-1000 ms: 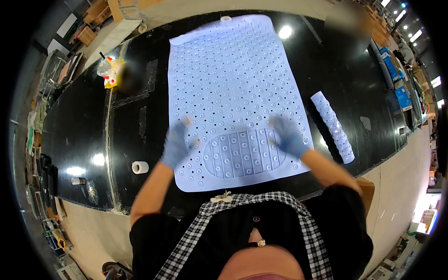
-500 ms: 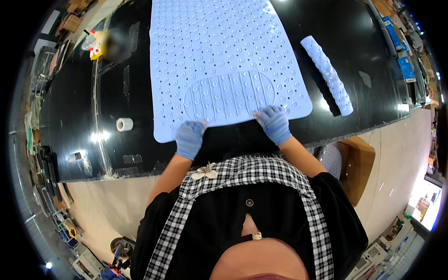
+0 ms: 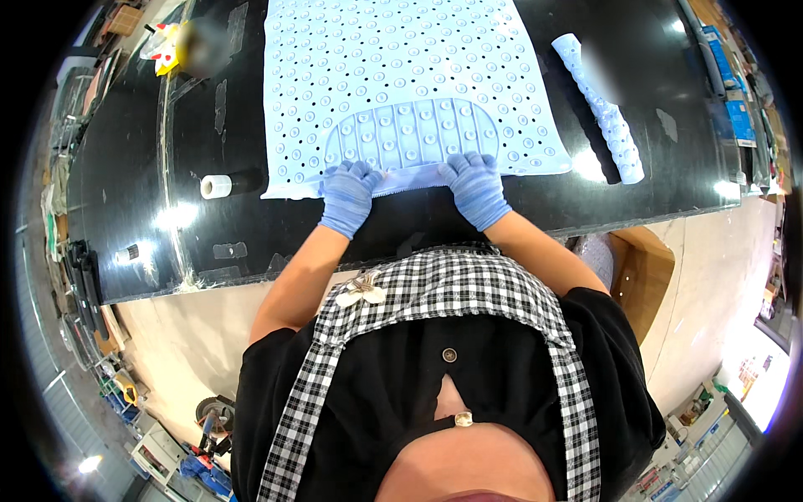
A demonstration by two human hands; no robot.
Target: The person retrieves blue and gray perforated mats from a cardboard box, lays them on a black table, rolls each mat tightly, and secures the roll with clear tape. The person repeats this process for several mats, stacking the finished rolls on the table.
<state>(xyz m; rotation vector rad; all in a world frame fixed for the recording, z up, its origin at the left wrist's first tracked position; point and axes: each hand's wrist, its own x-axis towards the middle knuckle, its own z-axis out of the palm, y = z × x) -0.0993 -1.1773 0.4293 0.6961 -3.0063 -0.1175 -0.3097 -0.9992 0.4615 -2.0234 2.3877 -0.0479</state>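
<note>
A light blue bath mat (image 3: 410, 75), dotted with suction cups and small holes, lies spread lengthwise before me. Its near edge is turned up in a narrow fold between my hands. Both hands wear blue knit gloves. My left hand (image 3: 348, 198) is closed on the fold left of its middle. To the right, my right hand (image 3: 477, 191) grips the same fold, its fingers bent over the edge. The thumbs are partly hidden. Right of the mat lies a rolled mat (image 3: 615, 138) of the same blue, bumpy kind.
The black table (image 3: 284, 238) has scuffed tape patches. A white tape roll (image 3: 216, 186) lies on the left, with a small roll (image 3: 127, 254) nearer its front edge. A yellow and red packet (image 3: 166, 57) sits far left. Below the right edge stands a cardboard box (image 3: 646, 272).
Both hands have moved away from me, lifting the mat's near edge and turning it over into a narrow fold. The edge lay flat before. The view has shifted slightly.
</note>
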